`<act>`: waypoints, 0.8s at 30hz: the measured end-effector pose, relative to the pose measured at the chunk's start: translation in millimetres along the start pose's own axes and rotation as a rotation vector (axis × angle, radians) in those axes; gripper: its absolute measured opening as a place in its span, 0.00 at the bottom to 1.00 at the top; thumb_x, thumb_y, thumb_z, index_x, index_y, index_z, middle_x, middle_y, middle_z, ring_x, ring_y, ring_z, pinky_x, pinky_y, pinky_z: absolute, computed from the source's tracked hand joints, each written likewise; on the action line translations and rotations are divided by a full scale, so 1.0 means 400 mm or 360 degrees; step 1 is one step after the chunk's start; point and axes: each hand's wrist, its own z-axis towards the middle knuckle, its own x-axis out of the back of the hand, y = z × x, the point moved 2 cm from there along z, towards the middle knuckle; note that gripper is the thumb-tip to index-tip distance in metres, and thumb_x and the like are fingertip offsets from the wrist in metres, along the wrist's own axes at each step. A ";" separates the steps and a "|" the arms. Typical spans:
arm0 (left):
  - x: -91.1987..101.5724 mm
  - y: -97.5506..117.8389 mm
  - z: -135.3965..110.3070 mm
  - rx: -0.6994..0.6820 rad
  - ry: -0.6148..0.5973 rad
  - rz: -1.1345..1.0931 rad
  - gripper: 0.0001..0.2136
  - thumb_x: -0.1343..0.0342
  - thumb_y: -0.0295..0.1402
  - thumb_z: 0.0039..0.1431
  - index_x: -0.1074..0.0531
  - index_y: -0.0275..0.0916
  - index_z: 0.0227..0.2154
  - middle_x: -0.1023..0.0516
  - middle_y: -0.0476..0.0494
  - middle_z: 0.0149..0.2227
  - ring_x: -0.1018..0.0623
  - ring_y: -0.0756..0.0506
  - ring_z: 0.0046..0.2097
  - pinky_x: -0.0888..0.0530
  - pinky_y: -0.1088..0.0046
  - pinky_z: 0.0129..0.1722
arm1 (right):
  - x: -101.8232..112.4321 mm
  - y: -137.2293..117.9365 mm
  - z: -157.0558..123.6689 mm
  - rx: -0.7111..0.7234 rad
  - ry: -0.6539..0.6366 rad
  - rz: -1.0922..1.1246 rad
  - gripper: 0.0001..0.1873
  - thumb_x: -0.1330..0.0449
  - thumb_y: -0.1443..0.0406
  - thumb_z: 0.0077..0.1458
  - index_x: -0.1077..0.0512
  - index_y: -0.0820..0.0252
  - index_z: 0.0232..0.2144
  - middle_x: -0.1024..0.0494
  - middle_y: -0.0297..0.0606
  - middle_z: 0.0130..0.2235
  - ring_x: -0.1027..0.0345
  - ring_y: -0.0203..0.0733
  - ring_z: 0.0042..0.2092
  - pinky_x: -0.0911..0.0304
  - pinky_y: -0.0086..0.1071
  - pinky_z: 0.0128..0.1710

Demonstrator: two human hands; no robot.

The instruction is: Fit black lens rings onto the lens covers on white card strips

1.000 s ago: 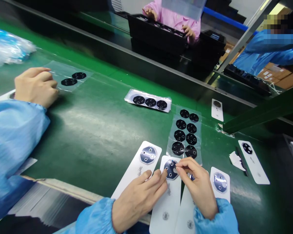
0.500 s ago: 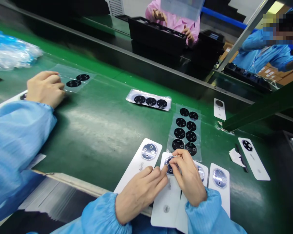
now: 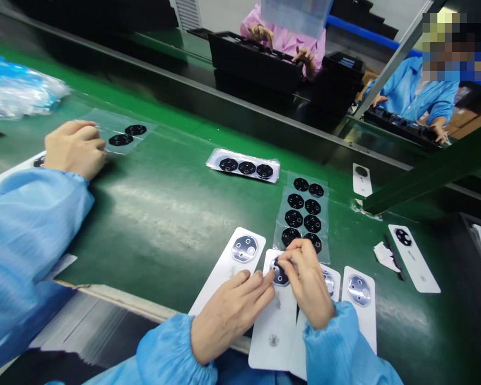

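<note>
Several white phone back covers lie side by side at the near edge of the green belt. My left hand (image 3: pixel 232 310) rests flat on the middle cover (image 3: pixel 273 326), fingers stretched toward its camera ring. My right hand (image 3: pixel 307 280) has its fingertips pinched on a black octagonal lens piece (image 3: pixel 279 274) that sits on that ring. Left of it lies a cover (image 3: pixel 228 267) with a bare shiny ring, and to the right another cover (image 3: pixel 361 302). Just beyond my fingers lies a clear sheet (image 3: pixel 303 214) carrying several black lens pieces in two rows.
A co-worker's hand (image 3: pixel 75 148) and blue sleeve at the left rest by another sheet (image 3: pixel 124 133). A small packet (image 3: pixel 244 167) holds three lens pieces mid-belt. More covers (image 3: pixel 413 256) and paper scraps lie at the right. People work behind black trays (image 3: pixel 256 61) beyond the belt.
My right hand has moved left and forward over the middle cover's ring and closed its fingertips on the lens piece. My left hand has stayed on the cover.
</note>
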 end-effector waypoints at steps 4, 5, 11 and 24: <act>0.001 -0.002 -0.001 -0.0011 -0.0026 -0.0066 0.15 0.64 0.21 0.65 0.32 0.33 0.32 0.25 0.39 0.44 0.30 0.47 0.38 0.36 0.70 0.35 | -0.001 -0.016 -0.013 0.0151 0.0013 -0.0238 0.10 0.52 0.74 0.58 0.33 0.61 0.32 0.37 0.44 0.40 0.40 0.44 0.41 0.38 0.40 0.41; 0.000 -0.002 -0.001 -0.0013 -0.0038 -0.0077 0.14 0.64 0.21 0.65 0.33 0.33 0.32 0.25 0.39 0.44 0.30 0.47 0.38 0.36 0.70 0.35 | -0.004 -0.016 -0.016 0.0194 -0.0029 -0.0301 0.10 0.52 0.74 0.58 0.33 0.61 0.32 0.37 0.44 0.40 0.41 0.44 0.41 0.38 0.41 0.40; -0.006 -0.002 -0.001 -0.0018 -0.0100 -0.0063 0.12 0.62 0.22 0.66 0.33 0.34 0.33 0.25 0.42 0.43 0.31 0.48 0.36 0.36 0.70 0.34 | 0.000 -0.002 -0.011 0.0244 -0.0063 -0.0237 0.08 0.50 0.72 0.58 0.32 0.60 0.33 0.38 0.42 0.39 0.42 0.44 0.41 0.38 0.41 0.40; -0.011 -0.002 -0.002 -0.0020 -0.0083 -0.0036 0.11 0.60 0.23 0.66 0.35 0.35 0.31 0.24 0.45 0.44 0.30 0.49 0.39 0.37 0.70 0.36 | 0.143 0.010 -0.010 -0.0074 0.0114 0.0123 0.05 0.45 0.63 0.56 0.30 0.56 0.31 0.34 0.38 0.39 0.37 0.43 0.41 0.39 0.38 0.38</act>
